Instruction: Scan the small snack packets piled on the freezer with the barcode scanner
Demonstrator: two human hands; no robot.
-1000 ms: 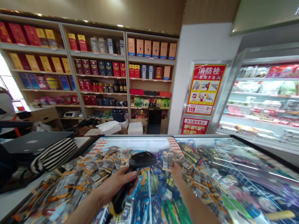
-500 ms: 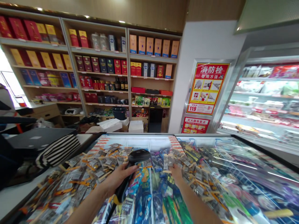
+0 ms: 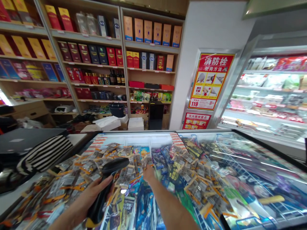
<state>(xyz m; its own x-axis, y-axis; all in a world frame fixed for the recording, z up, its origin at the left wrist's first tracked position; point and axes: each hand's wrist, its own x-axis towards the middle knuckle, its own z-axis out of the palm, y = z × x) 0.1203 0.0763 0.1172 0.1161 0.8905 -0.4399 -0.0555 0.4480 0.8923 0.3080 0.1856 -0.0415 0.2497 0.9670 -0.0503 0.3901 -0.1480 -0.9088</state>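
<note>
My left hand (image 3: 94, 191) grips a black handheld barcode scanner (image 3: 107, 179) with a yellow base, its head pointing forward over a glass-topped chest freezer (image 3: 240, 153). My right hand (image 3: 148, 172) reaches across the glass and pinches a small clear-and-orange packet (image 3: 144, 161) from the heap. Many such small packets (image 3: 79, 172) lie spread over the freezer lid on both sides of my hands.
A striped cloth (image 3: 45, 155) and a dark laptop (image 3: 24, 140) sit on the counter at left. Shelves of boxed bottles (image 3: 103, 57) fill the back wall. An open chiller (image 3: 271, 95) stands at right, beside a red fire-hydrant poster (image 3: 211, 81).
Both hands and the scanner have shifted left across the freezer lid. The right hand, holding a packet earlier, now holds one nearer the left heap. The view has tilted down.
</note>
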